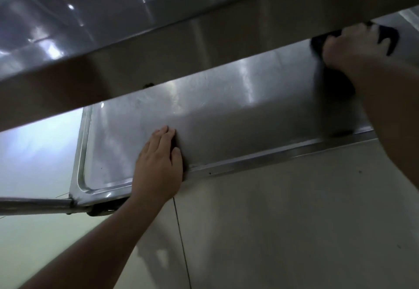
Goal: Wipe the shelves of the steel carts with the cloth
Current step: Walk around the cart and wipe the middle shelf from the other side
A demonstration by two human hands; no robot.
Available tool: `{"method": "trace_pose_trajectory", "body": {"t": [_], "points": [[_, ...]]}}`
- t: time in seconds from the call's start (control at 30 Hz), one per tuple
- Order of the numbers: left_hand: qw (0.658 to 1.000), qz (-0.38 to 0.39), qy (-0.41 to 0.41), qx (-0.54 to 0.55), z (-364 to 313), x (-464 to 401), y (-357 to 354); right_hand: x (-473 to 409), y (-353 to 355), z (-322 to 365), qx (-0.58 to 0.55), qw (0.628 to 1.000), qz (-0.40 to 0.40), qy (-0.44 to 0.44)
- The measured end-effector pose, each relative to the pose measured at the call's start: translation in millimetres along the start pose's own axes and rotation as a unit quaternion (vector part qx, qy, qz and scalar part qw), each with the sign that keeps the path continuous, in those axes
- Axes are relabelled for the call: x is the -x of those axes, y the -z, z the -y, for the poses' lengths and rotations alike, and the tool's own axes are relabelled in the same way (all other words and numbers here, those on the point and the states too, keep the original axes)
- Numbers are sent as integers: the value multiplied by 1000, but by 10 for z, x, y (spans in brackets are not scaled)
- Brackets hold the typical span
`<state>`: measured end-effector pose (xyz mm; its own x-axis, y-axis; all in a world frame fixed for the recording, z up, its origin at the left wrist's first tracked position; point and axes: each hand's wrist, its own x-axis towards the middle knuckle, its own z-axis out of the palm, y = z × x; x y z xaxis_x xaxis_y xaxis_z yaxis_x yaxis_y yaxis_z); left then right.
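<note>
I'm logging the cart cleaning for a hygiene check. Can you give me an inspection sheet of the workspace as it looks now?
Surface: lower steel shelf, shiny, faint smears; upper shelf overhangs it.
Job's things: dark cloth on the lower shelf at its far right.
Clutter: nothing seen.
Hands: left hand rests flat on the shelf's front edge; right hand holds the cloth.
Cables: nothing seen.
Surroundings: pale tiled floor; cart frame tube at lower left.
</note>
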<state>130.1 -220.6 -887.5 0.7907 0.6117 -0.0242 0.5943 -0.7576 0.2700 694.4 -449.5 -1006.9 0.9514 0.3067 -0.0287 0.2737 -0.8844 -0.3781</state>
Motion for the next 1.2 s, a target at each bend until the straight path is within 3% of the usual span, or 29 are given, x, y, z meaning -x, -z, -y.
{"method": "trace_pose_trajectory", "body": {"t": [0.03,0.07,0.17,0.27,0.33,0.37,0.43,0.5,0.6,0.73,0.8,0.87,0.97,1.07,1.2], "points": [[1000,1,-2,-2,-4,-6,1,480,256,455,41,999,27,-6],[1000,3,-3,-4,-5,-5,3,1141,493,1068,66,997,0,37],[1000,8,-2,-9,-4,0,11,2269,548,2490,67,965,78,243],[1000,11,-3,-12,-8,-15,22,2759,118,3014,74,883,180,427],[1000,13,-4,-13,-2,-29,26,2881,41,3115,63,849,203,485],[1000,11,-3,-13,2,-21,30,2855,87,3107,56,847,210,485],[1000,4,-2,-11,14,-14,31,2621,249,2983,60,878,168,444],[1000,4,-3,-9,11,-8,25,2279,507,2657,40,932,128,336],[1000,7,-1,-9,6,-1,18,1838,897,1914,54,979,77,178],[1000,3,-7,-12,8,0,9,1504,1304,676,47,998,42,1],[1000,0,-9,-12,16,-13,-1,1465,1428,126,31,998,20,-45],[1000,-3,-7,-10,19,-14,-18,1575,1513,-126,59,997,18,-54],[1000,-8,-12,-1,42,2,-37,1882,1535,35,78,995,31,-48],[1000,-11,-16,0,70,9,-45,2240,1366,419,64,995,70,28],[1000,-11,-22,1,59,6,-47,2823,874,1144,80,967,127,204]]}}
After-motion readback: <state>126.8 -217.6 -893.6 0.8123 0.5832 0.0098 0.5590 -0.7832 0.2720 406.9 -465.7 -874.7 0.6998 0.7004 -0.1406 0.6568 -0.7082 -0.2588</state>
